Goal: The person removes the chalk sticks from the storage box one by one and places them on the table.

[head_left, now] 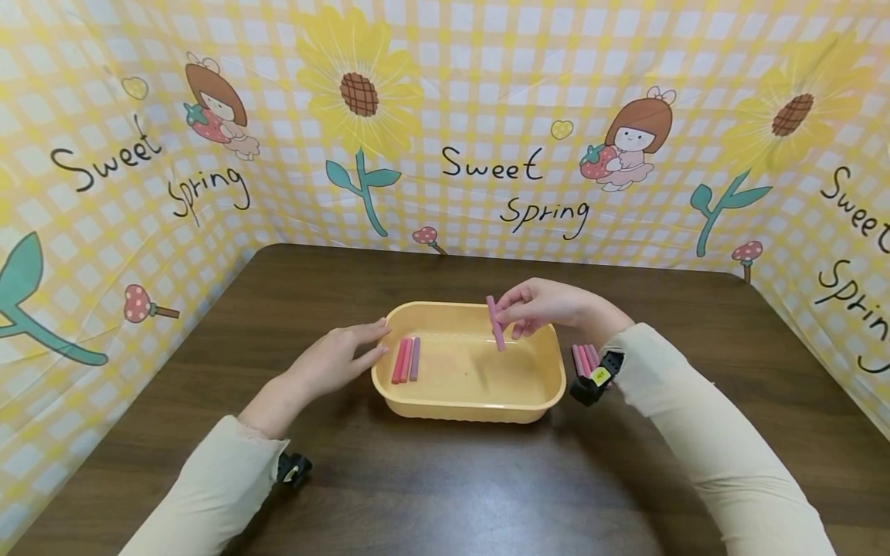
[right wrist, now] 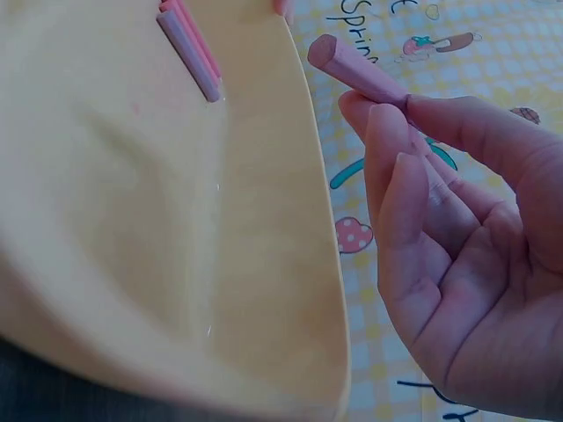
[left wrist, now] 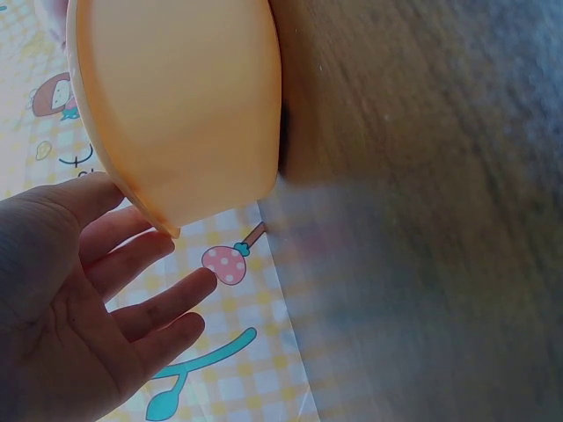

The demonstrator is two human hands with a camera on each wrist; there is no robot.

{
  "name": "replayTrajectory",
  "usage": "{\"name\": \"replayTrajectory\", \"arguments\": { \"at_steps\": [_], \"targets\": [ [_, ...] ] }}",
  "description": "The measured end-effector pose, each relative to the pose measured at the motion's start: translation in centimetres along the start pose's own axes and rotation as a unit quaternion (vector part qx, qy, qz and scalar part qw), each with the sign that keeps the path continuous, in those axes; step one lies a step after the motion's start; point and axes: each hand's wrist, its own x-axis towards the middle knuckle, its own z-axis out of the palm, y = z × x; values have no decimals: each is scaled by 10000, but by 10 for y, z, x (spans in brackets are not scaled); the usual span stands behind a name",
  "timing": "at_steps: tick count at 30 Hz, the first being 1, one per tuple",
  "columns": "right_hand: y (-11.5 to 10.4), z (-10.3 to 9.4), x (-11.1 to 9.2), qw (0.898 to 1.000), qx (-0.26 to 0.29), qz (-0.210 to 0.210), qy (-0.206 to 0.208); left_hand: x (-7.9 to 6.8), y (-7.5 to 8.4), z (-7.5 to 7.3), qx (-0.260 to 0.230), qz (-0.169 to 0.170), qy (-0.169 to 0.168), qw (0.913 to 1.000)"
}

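A yellow plastic basin (head_left: 452,378) stands on the table. My right hand (head_left: 538,305) pinches a mauve chalk-like stick (head_left: 495,324) between thumb and fingertips, above the basin's right half; in the right wrist view the stick (right wrist: 361,72) points up and away from the fingers. Inside the basin at the left, a few pink and purple sticks (head_left: 405,361) lie side by side. My left hand (head_left: 337,355) is at the basin's left end. In the left wrist view its fingers (left wrist: 132,262) are loosely spread, the upper ones against the rim.
More pink sticks (head_left: 585,357) lie on the table right of the basin, partly hidden by the right wrist's camera (head_left: 596,378). The dark wooden table (head_left: 445,479) is bordered at the back and sides by a yellow checked cloth (head_left: 480,93) with printed flowers and lettering.
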Motion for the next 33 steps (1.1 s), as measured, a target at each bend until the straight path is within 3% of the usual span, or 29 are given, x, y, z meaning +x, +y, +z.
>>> {"name": "replayTrajectory", "arguments": {
  "at_steps": [4,17,25,33],
  "targets": [
    [6,-3,-11,10000,-39,6,59,0,0,0,-18,-7,-5,10000],
    [32,-13,-36,9981,601,51,112,-1,-1,0,-40,19,23,10000],
    [47,-21,-54,9992,232,-43,319,-1,0,0,-74,4,-5,10000],
    [64,-31,-73,9982,471,-125,352,-1,0,0,-87,-43,-38,9999]
  ]
}}
